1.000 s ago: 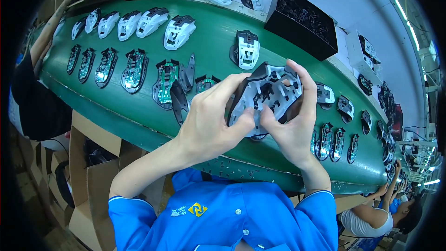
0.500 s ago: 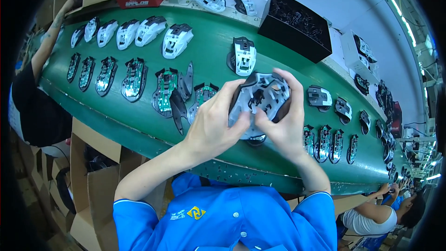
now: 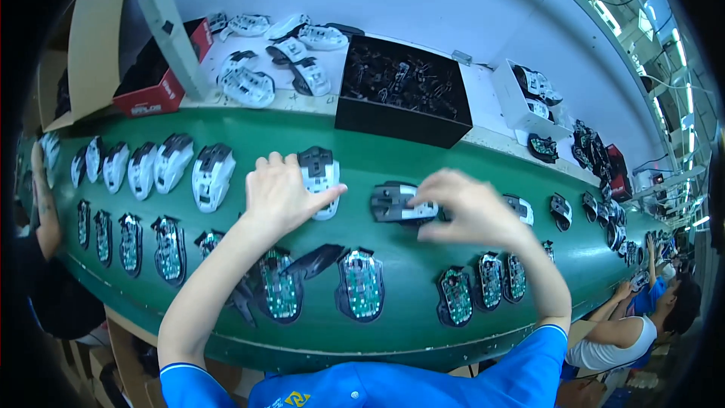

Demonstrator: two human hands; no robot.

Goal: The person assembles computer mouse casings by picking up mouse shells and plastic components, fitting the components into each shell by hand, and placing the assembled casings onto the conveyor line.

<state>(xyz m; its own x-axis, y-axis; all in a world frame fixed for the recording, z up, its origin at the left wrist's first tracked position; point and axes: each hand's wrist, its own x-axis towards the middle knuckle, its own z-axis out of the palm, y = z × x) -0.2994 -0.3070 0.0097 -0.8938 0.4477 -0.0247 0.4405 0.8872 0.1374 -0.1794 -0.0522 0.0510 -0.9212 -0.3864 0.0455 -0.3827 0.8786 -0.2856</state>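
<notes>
My left hand (image 3: 278,195) is closed around the left side of a white mouse shell (image 3: 321,170) with a dark top part, its thumb across the shell and its fingertips hidden. The shell lies on the green bench. To the right, my right hand (image 3: 470,210), blurred by motion, hovers with fingers apart and nothing visible in it. Its fingertips are close to another dark-and-white mouse shell (image 3: 402,202) lying sideways on the bench. Nearer me are mouse bases with green circuit boards (image 3: 361,287) and dark curved side covers (image 3: 317,261).
Rows of white shells (image 3: 213,176) and circuit-board bases (image 3: 170,249) line the left. More board bases (image 3: 455,296) lie at right. Behind the green bench (image 3: 408,325) are a black box (image 3: 400,128) of small dark parts and a red box (image 3: 151,100). Co-workers sit at both sides.
The mouse shell both hands held now lies on the bench. My hands have parted, the left onto another shell and the right aside. The whole view has shifted.
</notes>
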